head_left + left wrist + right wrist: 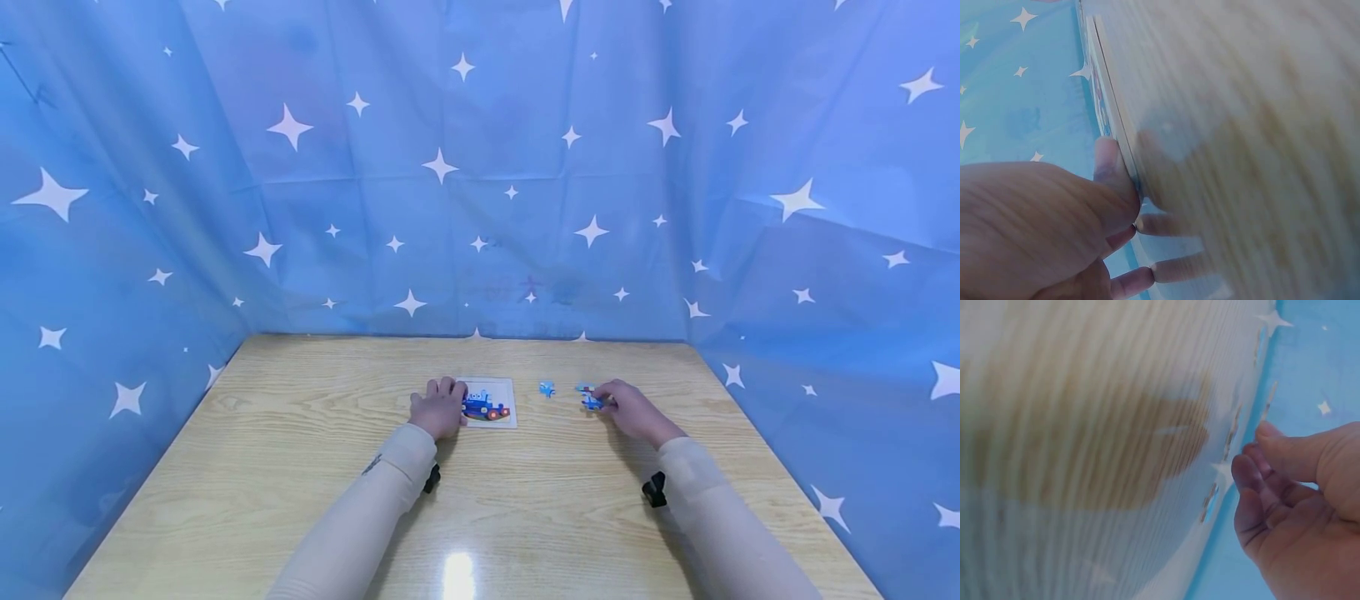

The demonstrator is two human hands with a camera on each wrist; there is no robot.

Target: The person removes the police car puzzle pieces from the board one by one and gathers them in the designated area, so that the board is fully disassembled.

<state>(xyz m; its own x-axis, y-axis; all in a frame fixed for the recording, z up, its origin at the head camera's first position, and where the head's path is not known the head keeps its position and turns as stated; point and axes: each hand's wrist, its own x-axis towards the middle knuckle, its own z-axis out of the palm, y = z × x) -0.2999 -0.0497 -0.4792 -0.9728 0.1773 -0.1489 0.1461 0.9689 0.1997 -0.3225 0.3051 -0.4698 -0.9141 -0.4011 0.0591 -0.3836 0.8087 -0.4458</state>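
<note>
A jigsaw board [487, 415] with a blue train picture and a pale border lies flat on the table. At its left end, my left hand [438, 408] holds it; the thumb [1107, 156] lies along the edge, and fingertips touch the tabletop. Further right, my right hand [630, 408] pinches a thin jigsaw piece [1270, 400] between thumb and fingers, above the table. Below that hand lie small blue pieces [592, 402], which the right wrist view shows edge-on, one piece [1210, 503] nearest the camera. Another blue piece [547, 389] lies between board and right hand.
The wooden table [300, 467] ends at a blue star-printed curtain [442, 250], which rises behind it and along both sides. Black wrist camera mounts [655, 490] sit beneath the cream sleeves. A bright reflection shows near the front of the tabletop.
</note>
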